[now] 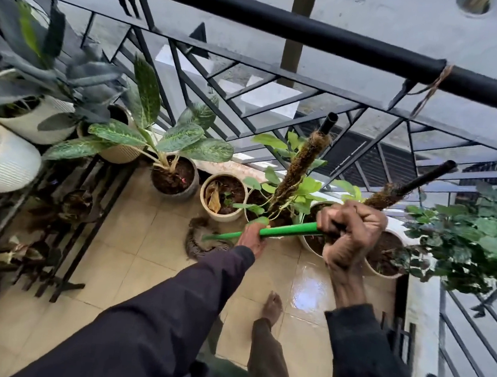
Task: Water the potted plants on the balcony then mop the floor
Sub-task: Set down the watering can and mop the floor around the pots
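Along the floor's (133, 256) far edge, we are working the mop (200, 244) beside the pots (223, 217), left hand (252, 236) and right hand (353, 227) curling round its handle (285, 231); shoving hard risks toppling one.

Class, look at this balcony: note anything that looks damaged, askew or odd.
A withered brown leaf lies in the small beige round pot, dead and dried. The right moss-wrapped pole seems to lean sharply sideways.
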